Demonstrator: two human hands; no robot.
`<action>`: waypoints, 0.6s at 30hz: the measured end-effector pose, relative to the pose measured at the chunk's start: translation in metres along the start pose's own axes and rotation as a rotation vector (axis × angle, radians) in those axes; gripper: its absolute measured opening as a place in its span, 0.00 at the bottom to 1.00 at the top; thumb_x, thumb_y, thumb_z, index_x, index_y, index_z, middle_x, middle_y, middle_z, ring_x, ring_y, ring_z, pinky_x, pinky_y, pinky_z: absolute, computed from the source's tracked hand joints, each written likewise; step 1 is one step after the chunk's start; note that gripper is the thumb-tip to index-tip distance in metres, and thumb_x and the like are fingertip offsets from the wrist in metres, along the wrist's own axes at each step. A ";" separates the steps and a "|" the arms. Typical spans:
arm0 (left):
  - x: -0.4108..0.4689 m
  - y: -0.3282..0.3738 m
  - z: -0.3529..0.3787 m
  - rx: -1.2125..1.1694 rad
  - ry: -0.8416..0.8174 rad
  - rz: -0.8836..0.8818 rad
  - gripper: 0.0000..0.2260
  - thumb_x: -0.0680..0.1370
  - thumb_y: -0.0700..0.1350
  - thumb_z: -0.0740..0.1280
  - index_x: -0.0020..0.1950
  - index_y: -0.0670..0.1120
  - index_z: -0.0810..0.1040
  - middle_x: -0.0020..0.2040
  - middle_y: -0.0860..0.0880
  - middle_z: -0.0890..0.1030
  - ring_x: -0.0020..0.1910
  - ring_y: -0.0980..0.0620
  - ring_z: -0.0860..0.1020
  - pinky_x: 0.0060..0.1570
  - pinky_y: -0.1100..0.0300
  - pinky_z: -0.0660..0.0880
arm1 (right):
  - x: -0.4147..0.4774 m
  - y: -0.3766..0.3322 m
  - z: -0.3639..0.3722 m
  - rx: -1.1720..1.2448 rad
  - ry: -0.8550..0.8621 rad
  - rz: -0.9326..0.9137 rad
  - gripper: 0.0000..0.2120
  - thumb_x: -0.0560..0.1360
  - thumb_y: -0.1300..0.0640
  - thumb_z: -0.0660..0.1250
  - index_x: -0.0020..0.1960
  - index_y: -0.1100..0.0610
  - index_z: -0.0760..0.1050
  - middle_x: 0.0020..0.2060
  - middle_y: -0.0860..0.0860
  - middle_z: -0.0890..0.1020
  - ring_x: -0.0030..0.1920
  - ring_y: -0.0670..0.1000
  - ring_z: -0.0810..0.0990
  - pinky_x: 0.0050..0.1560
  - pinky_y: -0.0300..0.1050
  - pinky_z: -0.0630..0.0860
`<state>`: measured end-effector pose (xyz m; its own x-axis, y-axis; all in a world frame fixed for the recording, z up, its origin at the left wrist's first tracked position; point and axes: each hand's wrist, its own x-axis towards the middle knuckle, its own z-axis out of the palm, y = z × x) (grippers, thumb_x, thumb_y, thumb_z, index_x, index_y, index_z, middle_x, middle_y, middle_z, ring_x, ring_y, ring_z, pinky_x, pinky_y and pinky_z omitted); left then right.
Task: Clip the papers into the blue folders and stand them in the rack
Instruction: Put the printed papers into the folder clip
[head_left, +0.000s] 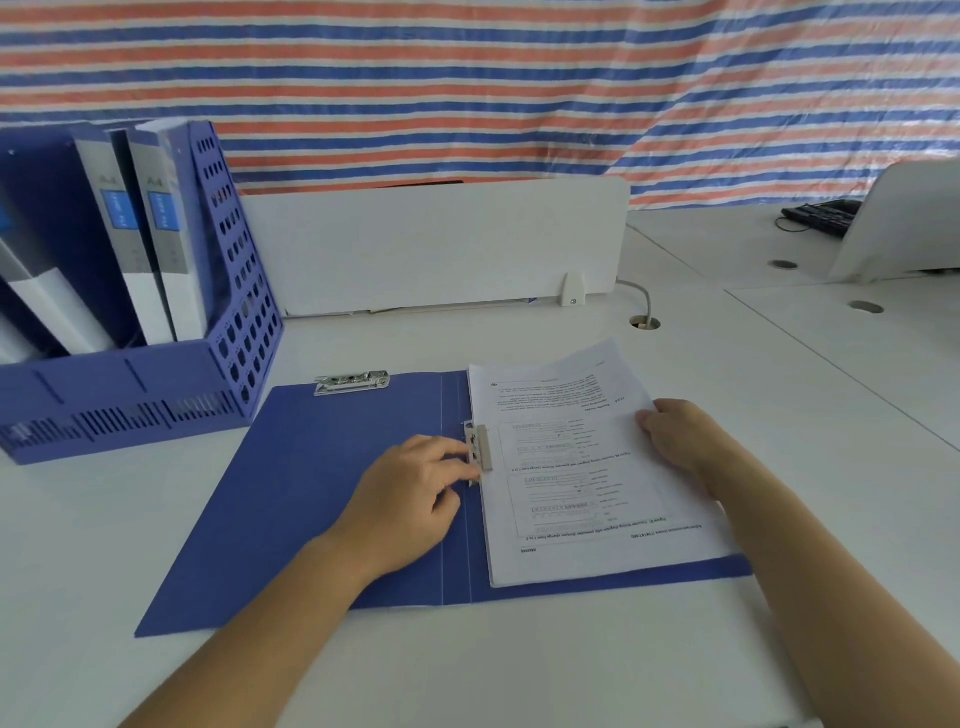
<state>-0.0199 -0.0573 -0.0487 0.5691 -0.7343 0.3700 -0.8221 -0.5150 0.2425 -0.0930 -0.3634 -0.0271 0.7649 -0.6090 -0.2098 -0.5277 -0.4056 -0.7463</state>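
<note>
**A:** How does the blue folder (311, 493) look?

**B:** It lies open and flat on the worktop (519, 665) under both your hands, with bare cover left of your left fingers. The rack (130, 395), beyond and left of them, holds filed folders (156, 234) upright. Its left end is cut off.

**A:** And the papers (587, 467)?

**B:** A printed stack on the right half. Your right hand (680, 436) grips its right edge, fingertips hidden underneath. Your left hand (410, 493) has bent fingers pinching the side clip (480, 449) at the stack's left edge. The print is too blurred to read.
</note>
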 end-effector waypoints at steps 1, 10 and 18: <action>-0.002 0.001 0.000 0.076 -0.018 0.024 0.18 0.75 0.42 0.62 0.62 0.54 0.80 0.64 0.53 0.77 0.61 0.54 0.74 0.55 0.57 0.74 | 0.000 0.000 0.000 -0.003 0.001 -0.002 0.13 0.80 0.56 0.57 0.54 0.61 0.78 0.52 0.59 0.81 0.53 0.60 0.80 0.58 0.56 0.77; -0.003 -0.004 0.015 0.293 0.026 -0.044 0.20 0.72 0.39 0.66 0.62 0.54 0.79 0.56 0.46 0.82 0.53 0.46 0.81 0.45 0.51 0.77 | -0.004 0.000 -0.002 0.036 0.058 0.004 0.15 0.79 0.56 0.58 0.51 0.67 0.77 0.49 0.62 0.81 0.50 0.62 0.80 0.51 0.51 0.76; 0.017 -0.008 0.018 0.179 0.074 -0.132 0.18 0.78 0.42 0.61 0.66 0.54 0.76 0.59 0.49 0.79 0.58 0.48 0.77 0.54 0.51 0.72 | -0.024 -0.011 0.011 -0.253 0.342 -0.174 0.30 0.80 0.43 0.58 0.76 0.58 0.59 0.69 0.59 0.70 0.68 0.61 0.70 0.63 0.54 0.69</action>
<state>-0.0033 -0.0741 -0.0607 0.6634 -0.6244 0.4123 -0.7217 -0.6795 0.1321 -0.1016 -0.3372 -0.0211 0.7068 -0.6897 0.1572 -0.5082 -0.6497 -0.5653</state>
